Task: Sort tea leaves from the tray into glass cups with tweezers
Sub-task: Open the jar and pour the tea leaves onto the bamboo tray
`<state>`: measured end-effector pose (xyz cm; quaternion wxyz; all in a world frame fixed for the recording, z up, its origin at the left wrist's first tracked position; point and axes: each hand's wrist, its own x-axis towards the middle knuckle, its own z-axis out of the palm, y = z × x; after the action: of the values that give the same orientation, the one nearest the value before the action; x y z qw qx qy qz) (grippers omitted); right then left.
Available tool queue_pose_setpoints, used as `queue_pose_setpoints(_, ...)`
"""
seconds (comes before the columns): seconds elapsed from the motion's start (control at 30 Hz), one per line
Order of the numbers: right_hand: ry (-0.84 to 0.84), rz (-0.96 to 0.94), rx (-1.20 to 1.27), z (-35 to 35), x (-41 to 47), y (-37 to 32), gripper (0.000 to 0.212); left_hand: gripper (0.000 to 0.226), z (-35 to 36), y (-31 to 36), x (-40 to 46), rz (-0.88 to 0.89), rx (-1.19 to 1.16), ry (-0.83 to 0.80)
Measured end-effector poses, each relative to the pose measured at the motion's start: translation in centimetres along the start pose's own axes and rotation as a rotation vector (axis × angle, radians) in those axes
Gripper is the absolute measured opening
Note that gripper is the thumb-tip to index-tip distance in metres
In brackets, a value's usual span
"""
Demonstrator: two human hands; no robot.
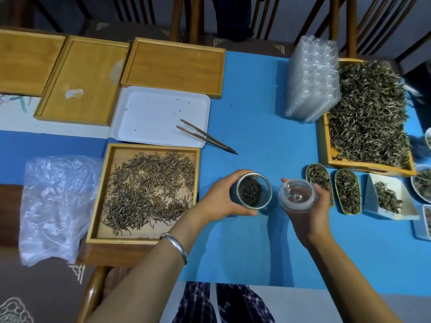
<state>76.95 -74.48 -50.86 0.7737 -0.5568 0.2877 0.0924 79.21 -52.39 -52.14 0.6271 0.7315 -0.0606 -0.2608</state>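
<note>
My left hand [221,199] grips a glass cup [254,191] with dark tea leaves in its bottom, held above the blue table. My right hand [312,210] holds a clear glass lid [297,194] just right of that cup, a small gap between them. A wooden tray [98,197] spread with brownish tea leaves [149,192] sits to the left of my left hand. Brown tweezers [205,136] lie untouched, half on a white plastic tray [161,117], tips pointing toward the blue table.
Three empty wooden trays [175,66] line the back left. A crumpled plastic bag [56,206] lies at left. A stack of clear plastic containers [312,80] stands beside a big tray of greenish leaves [368,113]. Small dishes of leaves [347,192] crowd the right edge.
</note>
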Motion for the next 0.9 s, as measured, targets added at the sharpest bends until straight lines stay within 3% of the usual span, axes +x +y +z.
queue_pose_setpoints(0.13,0.089,0.023,-0.218,-1.6,0.0,1.7,0.035,0.080,0.1,0.5,-0.2,-0.045,-0.052,-0.021)
queue_pose_setpoints(0.23,0.087,-0.028,-0.515,-1.6,0.6,2.3,0.026,0.079,0.2,0.6,-0.2,-0.060,-0.071,-0.014)
queue_pose_setpoints(0.47,0.019,-0.255,-0.713,0.1,1.7,2.7,0.038,0.080,0.6,-0.1,-0.1,-0.034,-0.012,0.034)
queue_pose_setpoints(0.63,0.063,-0.176,-0.675,-1.0,2.6,1.6,0.025,0.081,0.9,-0.2,-0.2,-0.038,-0.006,0.055)
queue_pose_setpoints(0.8,0.036,-0.406,-0.933,-2.2,1.2,-0.9,0.021,0.077,1.0,1.2,-0.6,-0.033,-0.026,0.105)
queue_pose_setpoints(0.9,-0.136,-0.503,-0.995,-0.8,-1.0,-2.3,0.038,0.077,0.8,2.6,-1.4,-0.026,-0.051,0.171)
